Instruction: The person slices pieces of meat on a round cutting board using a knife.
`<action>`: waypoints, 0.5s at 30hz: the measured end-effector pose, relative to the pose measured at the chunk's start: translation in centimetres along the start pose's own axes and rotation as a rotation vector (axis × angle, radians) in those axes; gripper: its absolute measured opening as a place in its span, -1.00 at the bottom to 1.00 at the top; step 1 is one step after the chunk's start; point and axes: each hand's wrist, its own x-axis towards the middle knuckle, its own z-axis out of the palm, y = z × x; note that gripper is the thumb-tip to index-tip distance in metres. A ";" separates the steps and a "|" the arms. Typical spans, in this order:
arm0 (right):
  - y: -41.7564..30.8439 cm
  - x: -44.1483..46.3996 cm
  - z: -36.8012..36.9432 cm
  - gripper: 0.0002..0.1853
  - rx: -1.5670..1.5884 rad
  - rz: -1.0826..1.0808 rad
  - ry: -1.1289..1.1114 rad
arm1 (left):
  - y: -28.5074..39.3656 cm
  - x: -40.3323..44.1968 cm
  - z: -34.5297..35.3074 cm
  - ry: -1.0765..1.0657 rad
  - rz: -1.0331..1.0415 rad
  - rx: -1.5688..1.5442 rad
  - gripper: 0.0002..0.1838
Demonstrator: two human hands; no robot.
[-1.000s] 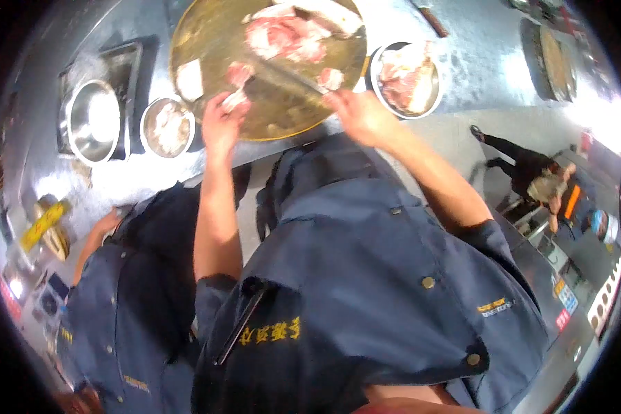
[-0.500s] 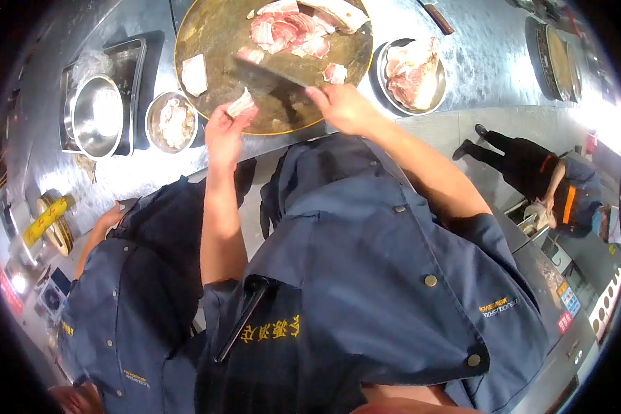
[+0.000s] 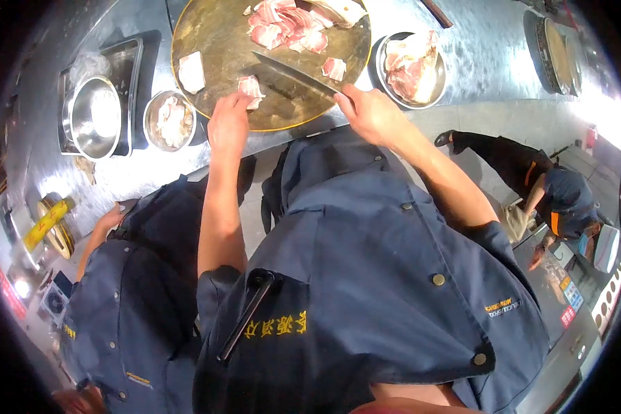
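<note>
A: What do we record for the meat piece (image 3: 251,91)?
B: Pink, with pale streaks. We place it at the near part of the round board (image 3: 221,45), which is brown and stained with a yellow rim. Whether it touches the wood, we cannot tell.
A: And the knife (image 3: 293,72)?
B: Long grey blade, slanting over the board, tip toward the far left. We see the pink slices (image 3: 288,26) heaped beyond it, a pale slab (image 3: 192,72) at left and a small chunk (image 3: 334,69) at right.
A: Hand poses?
B: Left hand (image 3: 228,124): forearm nearly straight ahead, fingers pinched narrow on the meat piece. Right hand (image 3: 371,114): forearm angled inward, fingers closed round the knife's handle end, just beside the board's near right rim. We log the handle itself as mostly hidden by the grip.
</note>
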 end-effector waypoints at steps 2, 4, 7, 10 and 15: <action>-0.1 -0.7 0.0 -0.58 0.015 -0.043 0.027 | 0.2 -0.6 0.0 0.033 0.038 0.038 -0.70; -0.5 -0.8 -0.5 -0.57 -0.039 -0.138 -0.051 | 0.2 -0.8 0.0 0.154 0.162 -0.048 -0.71; -1.0 0.0 0.3 -0.59 -0.104 -0.154 -0.145 | 0.3 -1.2 -0.4 0.061 0.171 -0.029 -0.76; 0.7 1.2 2.5 -0.57 -0.089 -0.100 -0.042 | -0.3 -2.0 0.0 0.061 0.105 -0.145 -0.80; 0.9 1.4 2.7 -0.58 -0.055 -0.034 0.089 | -0.1 -3.0 -0.4 0.123 -0.176 -0.460 -0.82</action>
